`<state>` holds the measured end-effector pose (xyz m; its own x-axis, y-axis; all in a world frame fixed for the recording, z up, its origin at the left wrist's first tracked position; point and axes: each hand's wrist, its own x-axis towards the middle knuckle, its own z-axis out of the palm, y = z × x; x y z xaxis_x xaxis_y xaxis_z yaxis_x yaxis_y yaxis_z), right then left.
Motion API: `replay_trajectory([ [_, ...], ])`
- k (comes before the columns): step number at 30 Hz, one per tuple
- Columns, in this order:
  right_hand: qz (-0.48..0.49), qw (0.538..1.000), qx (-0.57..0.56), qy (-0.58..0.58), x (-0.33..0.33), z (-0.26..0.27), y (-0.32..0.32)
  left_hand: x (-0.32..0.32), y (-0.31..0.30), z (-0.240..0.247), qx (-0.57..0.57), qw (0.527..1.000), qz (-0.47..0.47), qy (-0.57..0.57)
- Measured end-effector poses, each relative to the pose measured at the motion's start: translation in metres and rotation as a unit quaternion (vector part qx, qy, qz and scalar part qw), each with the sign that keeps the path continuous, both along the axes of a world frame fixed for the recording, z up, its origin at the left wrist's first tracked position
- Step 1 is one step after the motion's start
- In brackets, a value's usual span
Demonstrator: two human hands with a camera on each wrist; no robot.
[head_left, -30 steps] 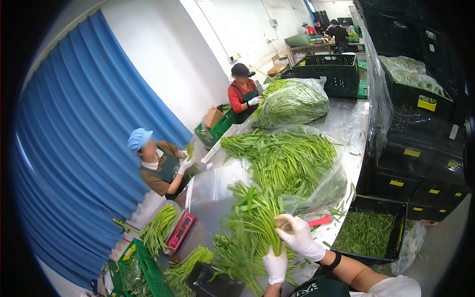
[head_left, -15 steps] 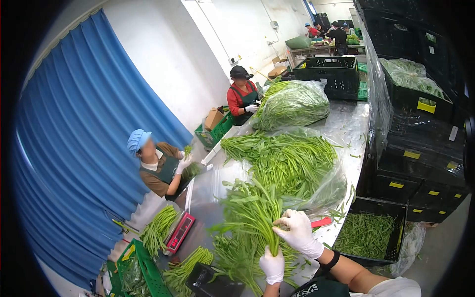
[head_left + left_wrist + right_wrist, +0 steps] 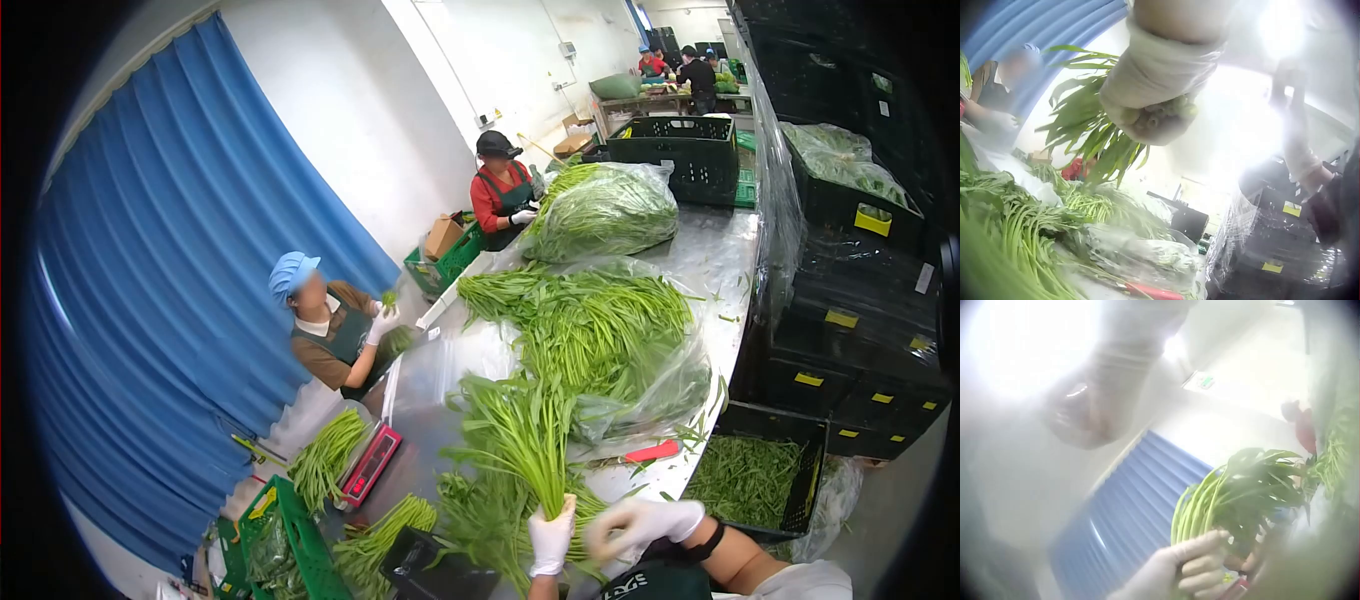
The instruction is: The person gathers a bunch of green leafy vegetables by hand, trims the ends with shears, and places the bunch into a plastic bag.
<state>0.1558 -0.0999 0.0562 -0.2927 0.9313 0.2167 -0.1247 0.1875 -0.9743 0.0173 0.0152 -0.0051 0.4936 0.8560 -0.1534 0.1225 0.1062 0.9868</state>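
Observation:
In the head view the left hand (image 3: 552,535), in a white glove, grips a bunch of leafy green stems (image 3: 530,430) near the cut ends, leaves pointing up and away. The left wrist view shows this hand (image 3: 1154,94) wrapped around the stems, cut ends showing at its underside. From the right wrist view, the fingers of the left hand (image 3: 1194,569) curl round the stems (image 3: 1200,506). The gloved right hand (image 3: 640,525) is blurred, apart from the bunch at its right, fingers loosely bent with nothing visible in them. More loose greens (image 3: 490,510) lie beneath the bunch.
A heap of greens (image 3: 610,330) on plastic and a red-handled tool (image 3: 652,452) lie beyond the hands. A red scale (image 3: 370,465) holds greens at left. A black crate of leaves (image 3: 745,475) stands at right. Two people stand across the table.
The right hand has left the bunch and moved down toward the body. The left hand still grips the stems. The head view has shifted slightly.

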Motion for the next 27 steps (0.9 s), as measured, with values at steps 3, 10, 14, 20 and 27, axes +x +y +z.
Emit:
replay_trajectory([
  [3,0.157,0.923,0.199,0.289,0.043,-0.014,-0.012,-0.007,0.007,0.006,-0.137,0.984,-0.047,-0.101],
  [10,-0.124,0.855,-0.209,0.458,0.034,-0.069,0.031,-0.017,-0.018,0.03,-0.087,0.974,-0.193,0.086],
  [14,-0.165,0.76,-0.038,0.627,0.054,-0.134,0.026,-0.071,-0.017,-0.029,0.226,0.89,-0.332,0.215],
  [20,0.028,0.783,0.084,0.616,0.07,-0.076,0.037,-0.13,-0.006,-0.092,0.245,0.868,-0.319,0.291],
  [27,-0.037,0.809,0.01,0.586,0.069,-0.063,0.034,-0.136,-0.005,-0.108,0.159,0.891,-0.323,0.277],
])
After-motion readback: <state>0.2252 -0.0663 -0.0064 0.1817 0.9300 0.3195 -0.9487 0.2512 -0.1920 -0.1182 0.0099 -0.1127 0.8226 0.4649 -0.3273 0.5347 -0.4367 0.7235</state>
